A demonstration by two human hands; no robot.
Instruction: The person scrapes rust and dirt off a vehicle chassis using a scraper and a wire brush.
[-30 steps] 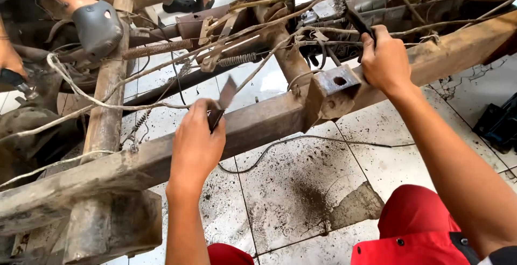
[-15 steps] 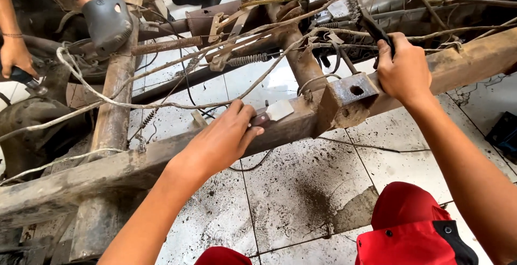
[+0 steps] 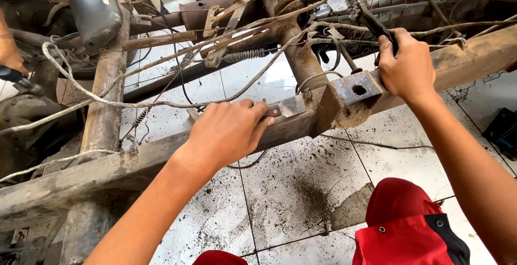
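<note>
Scraper (image 3: 284, 107) gripped in left hand (image 3: 229, 130), blade flat on rusty rail (image 3: 161, 154); right hand (image 3: 407, 67) clutches wire brush (image 3: 366, 15), bracing.

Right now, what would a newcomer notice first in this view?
The left hand presses a flat metal scraper blade against the long rusty, dirt-caked frame rail running across the middle. At upper right, the right hand holds a black-handled wire brush above the rail's rusty holed bracket.

Scraper (image 3: 286, 107) lies on frame rail (image 3: 107, 171), just left of bracket (image 3: 350, 95); wire brush (image 3: 366, 15) behind it, tiled floor (image 3: 301, 184) underneath.
</note>
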